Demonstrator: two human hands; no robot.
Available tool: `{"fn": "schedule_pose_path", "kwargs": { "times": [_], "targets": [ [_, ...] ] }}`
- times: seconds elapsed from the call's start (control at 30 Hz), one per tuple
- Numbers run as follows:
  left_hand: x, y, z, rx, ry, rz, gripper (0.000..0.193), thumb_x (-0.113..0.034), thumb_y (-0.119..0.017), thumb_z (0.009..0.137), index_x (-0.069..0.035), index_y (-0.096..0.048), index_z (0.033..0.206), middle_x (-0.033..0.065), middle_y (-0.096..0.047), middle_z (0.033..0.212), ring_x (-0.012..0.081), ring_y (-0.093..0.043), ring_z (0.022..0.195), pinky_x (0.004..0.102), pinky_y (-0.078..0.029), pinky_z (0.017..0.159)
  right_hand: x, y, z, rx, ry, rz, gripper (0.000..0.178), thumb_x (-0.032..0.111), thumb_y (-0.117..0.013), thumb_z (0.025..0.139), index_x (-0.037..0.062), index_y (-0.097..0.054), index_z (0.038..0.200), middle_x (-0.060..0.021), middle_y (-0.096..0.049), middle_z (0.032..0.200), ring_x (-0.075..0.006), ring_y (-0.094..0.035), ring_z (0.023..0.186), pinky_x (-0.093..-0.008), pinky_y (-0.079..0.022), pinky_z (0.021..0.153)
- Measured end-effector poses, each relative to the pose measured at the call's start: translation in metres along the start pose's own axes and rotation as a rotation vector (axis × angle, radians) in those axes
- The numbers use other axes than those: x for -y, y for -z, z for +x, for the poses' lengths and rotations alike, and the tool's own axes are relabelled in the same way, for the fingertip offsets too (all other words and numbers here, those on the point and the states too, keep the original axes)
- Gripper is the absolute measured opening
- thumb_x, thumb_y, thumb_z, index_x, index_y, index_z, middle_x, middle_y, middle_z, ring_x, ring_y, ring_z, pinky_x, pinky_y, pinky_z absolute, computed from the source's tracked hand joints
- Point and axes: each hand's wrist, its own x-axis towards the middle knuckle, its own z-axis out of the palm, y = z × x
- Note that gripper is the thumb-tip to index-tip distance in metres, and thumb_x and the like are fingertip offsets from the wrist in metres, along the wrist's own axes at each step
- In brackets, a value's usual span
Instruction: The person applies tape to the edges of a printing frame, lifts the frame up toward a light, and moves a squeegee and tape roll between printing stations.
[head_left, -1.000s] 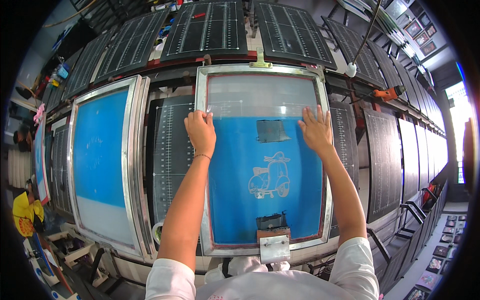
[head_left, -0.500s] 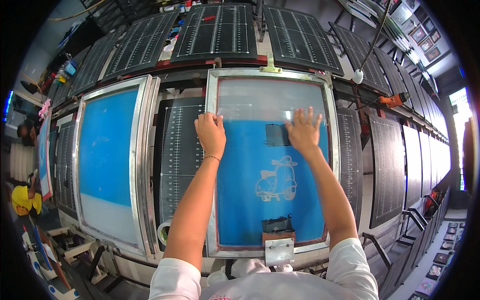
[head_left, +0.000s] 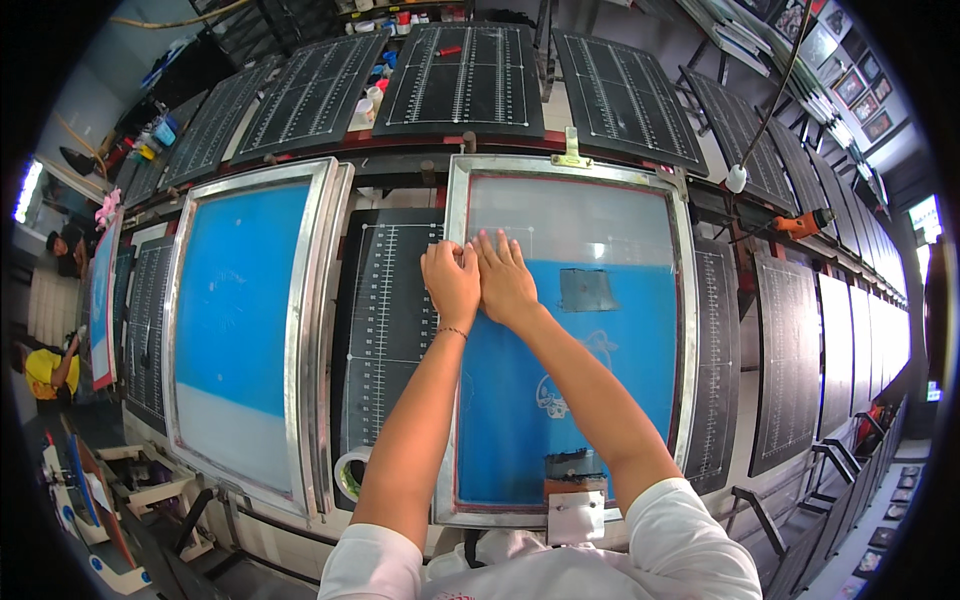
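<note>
A silk screen in a metal frame (head_left: pixel 458 200) lies before me, its mesh blue below and pale at the top. A white scooter design (head_left: pixel 552 398) shows in the blue area, partly behind my right forearm. My left hand (head_left: pixel 451 283) is closed in a pinch at the left frame edge; what its fingers hold, if anything, I cannot make out. Beside it, touching or nearly so, my right hand (head_left: pixel 508 281) lies flat on the mesh near the pale and blue border, fingers extended. A dark grey patch (head_left: pixel 589 290) sits right of it.
A second blue screen (head_left: pixel 245 300) stands to the left. A tape roll (head_left: pixel 351 474) rests by my left forearm. Black ruled boards (head_left: pixel 460 85) line the far side. A metal clamp (head_left: pixel 576 518) grips the near frame edge. An orange tool (head_left: pixel 803 223) is at the right.
My right hand has slid left across the mesh, from near the right frame side to beside my left hand. The left hand stays at the left edge. The whole view has shifted slightly.
</note>
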Motion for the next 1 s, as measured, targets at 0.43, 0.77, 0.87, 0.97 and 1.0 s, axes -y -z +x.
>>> {"fn": "schedule_pose_path", "kwargs": {
  "times": [0.43, 0.77, 0.87, 0.97, 1.0],
  "targets": [
    [-0.007, -0.005, 0.004, 0.029, 0.087, 0.245, 0.038, -0.033, -0.058, 0.094, 0.003, -0.058, 0.106, 0.0189, -0.061, 0.106, 0.0355, -0.057, 0.1, 0.0444, -0.046, 0.089, -0.004, -0.006, -0.002, -0.045, 0.038, 0.128, 0.069, 0.027, -0.055, 0.091, 0.0026, -0.029, 0.15, -0.0123, -0.032, 0.156, -0.0319, -0.024, 0.146, -0.0451, -0.019, 0.12],
    [-0.015, -0.002, 0.01, 0.302, 0.205, 0.446, 0.045, -0.038, -0.052, 0.097, 0.006, -0.054, 0.111, 0.0203, -0.06, 0.111, 0.0372, -0.058, 0.105, 0.0466, -0.049, 0.088, -0.139, -0.022, -0.034, -0.005, -0.199, 0.073, 0.063, 0.034, -0.039, 0.101, -0.0087, -0.028, 0.146, -0.0288, -0.026, 0.153, -0.0379, -0.024, 0.145, -0.0435, -0.023, 0.119],
    [-0.016, -0.004, 0.01, 0.305, 0.2, 0.434, 0.044, -0.038, -0.052, 0.098, 0.005, -0.054, 0.11, 0.0199, -0.06, 0.11, 0.037, -0.058, 0.105, 0.046, -0.05, 0.088, -0.207, -0.002, -0.086, -0.179, -0.537, 0.482, 0.065, 0.039, -0.034, 0.103, -0.0088, -0.026, 0.147, -0.03, -0.023, 0.154, -0.0399, -0.019, 0.146, -0.0444, -0.018, 0.119],
    [-0.016, -0.005, 0.011, 0.319, 0.214, 0.446, 0.044, -0.038, -0.051, 0.098, 0.004, -0.054, 0.11, 0.0189, -0.059, 0.109, 0.0359, -0.058, 0.105, 0.0453, -0.05, 0.088, -0.229, 0.001, -0.114, -0.266, -0.584, 0.556, 0.067, 0.04, -0.033, 0.104, -0.0084, -0.023, 0.148, -0.0302, -0.021, 0.155, -0.0387, -0.015, 0.147, -0.0435, -0.014, 0.12],
    [-0.017, -0.006, 0.011, 0.321, 0.225, 0.449, 0.044, -0.038, -0.052, 0.097, 0.004, -0.054, 0.11, 0.0181, -0.059, 0.108, 0.035, -0.058, 0.105, 0.045, -0.049, 0.089, -0.23, 0.0, -0.12, -0.261, -0.582, 0.519, 0.067, 0.04, -0.033, 0.104, -0.0083, -0.023, 0.149, -0.0299, -0.02, 0.155, -0.0383, -0.015, 0.147, -0.0431, -0.013, 0.12]
  ]
}}
